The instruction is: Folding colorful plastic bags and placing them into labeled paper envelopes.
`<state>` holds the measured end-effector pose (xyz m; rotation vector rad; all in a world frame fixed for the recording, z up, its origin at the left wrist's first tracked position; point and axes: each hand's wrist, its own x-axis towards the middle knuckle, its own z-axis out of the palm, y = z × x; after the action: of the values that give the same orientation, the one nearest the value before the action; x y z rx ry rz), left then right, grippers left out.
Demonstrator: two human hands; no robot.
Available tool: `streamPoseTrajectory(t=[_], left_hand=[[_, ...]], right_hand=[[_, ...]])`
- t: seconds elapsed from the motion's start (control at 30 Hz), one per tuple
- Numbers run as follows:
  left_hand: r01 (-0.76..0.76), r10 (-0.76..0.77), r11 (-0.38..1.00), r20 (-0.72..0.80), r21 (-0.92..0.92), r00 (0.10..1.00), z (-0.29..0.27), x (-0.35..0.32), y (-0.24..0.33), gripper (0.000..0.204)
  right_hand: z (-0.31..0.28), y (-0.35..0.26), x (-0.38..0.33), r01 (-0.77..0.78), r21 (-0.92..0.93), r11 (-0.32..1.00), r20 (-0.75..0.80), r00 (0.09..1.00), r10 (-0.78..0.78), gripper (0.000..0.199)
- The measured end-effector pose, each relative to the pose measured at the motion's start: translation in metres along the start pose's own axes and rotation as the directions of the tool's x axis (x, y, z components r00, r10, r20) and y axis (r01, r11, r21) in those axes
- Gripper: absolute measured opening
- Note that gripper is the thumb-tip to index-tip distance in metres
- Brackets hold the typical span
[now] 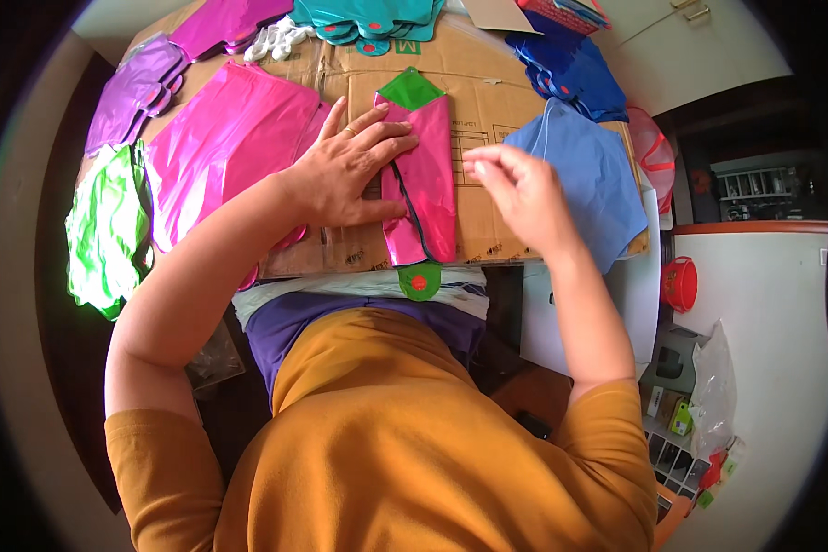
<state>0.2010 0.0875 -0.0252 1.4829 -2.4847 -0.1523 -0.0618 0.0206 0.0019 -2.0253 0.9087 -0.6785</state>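
Note:
A narrow folded piece of shiny pink foil [430, 166] lies lengthwise in front of me on the cardboard. It has a green pointed end at the far side, a black edge line, and a green rounded tab [419, 281] with a red dot hanging past the near edge. My left hand [354, 170] presses on its left side, fingers spread, a ring on one finger. To the right of the foil, my right hand [522, 191] is raised with thumb and fingers pinched together; whether anything is between them is too small to tell.
The work surface is cardboard [478, 69]. Pink foil sheets [225, 138], purple foil [138, 92] and bright green foil [108, 225] lie left, teal foil [368, 14] far off. A blue sheet [589, 175] with a thin white string lies right, dark blue foil [575, 74] behind it.

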Motion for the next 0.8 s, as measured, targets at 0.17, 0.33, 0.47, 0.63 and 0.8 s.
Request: streamPoseTrajectory(t=[0.17, 0.33, 0.47, 0.63, 0.8], left_hand=[[0.02, -0.02, 1.0, 0.004, -0.008, 1.0, -0.002, -0.002, 0.004, 0.089], [0.037, -0.039, 0.996, -0.021, -0.079, 0.999, -0.004, -0.003, 0.008, 0.096], [0.035, -0.04, 0.993, -0.039, -0.115, 0.998, -0.003, -0.005, 0.005, 0.099], [0.024, -0.028, 0.997, -0.055, -0.077, 0.998, -0.001, -0.003, 0.005, 0.1], [0.001, -0.005, 0.998, -0.072, -0.057, 0.997, 0.0, -0.005, 0.003, 0.094]], right_hand=[[0.004, -0.011, 0.038, -0.362, -0.157, 0.919, 0.118, 0.917, 0.382, 0.03], [0.011, 0.0, 0.059, -0.5, -0.13, 0.856, 0.346, 0.786, 0.512, 0.031], [0.012, -0.021, 0.054, -0.573, 0.076, 0.816, 0.387, 0.771, 0.505, 0.03], [0.01, -0.005, 0.053, -0.552, 0.016, 0.833, 0.366, 0.779, 0.509, 0.033], [0.014, -0.019, 0.043, -0.113, -0.589, 0.8, 0.03, 0.987, 0.161, 0.033]])
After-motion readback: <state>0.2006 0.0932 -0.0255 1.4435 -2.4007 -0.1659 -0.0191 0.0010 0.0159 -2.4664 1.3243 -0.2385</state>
